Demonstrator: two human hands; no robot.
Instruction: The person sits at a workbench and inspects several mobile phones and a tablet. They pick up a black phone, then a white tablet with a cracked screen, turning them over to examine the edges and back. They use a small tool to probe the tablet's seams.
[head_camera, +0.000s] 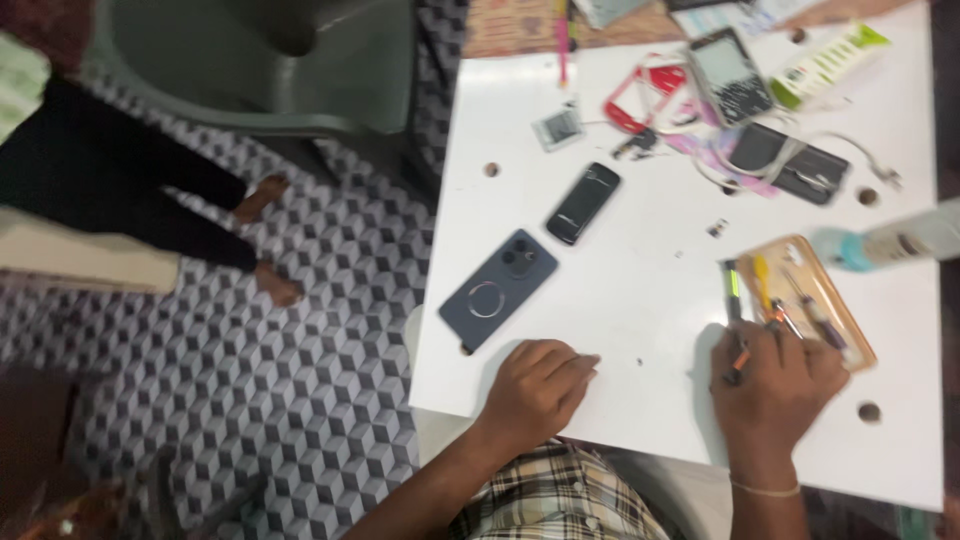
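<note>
- Orange-handled screwdriver (738, 365), lower right of the frame, is pinched in the curled right hand (778, 385) beside the tool tray (850, 335).
- Left hand (535, 385) rests loosely fisted on the white table (640, 300), lower centre.

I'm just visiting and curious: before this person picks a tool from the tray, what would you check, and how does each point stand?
1. Right hand at the tool tray: ok.
2. Tool secure in its grip: cannot tell, only an orange tip shows.
3. Left hand resting closed on the white table, holding nothing: ok.
4. Blue smartphone lying flat, camera side up: ok.
5. Small black phone apart from both hands: ok.
</note>
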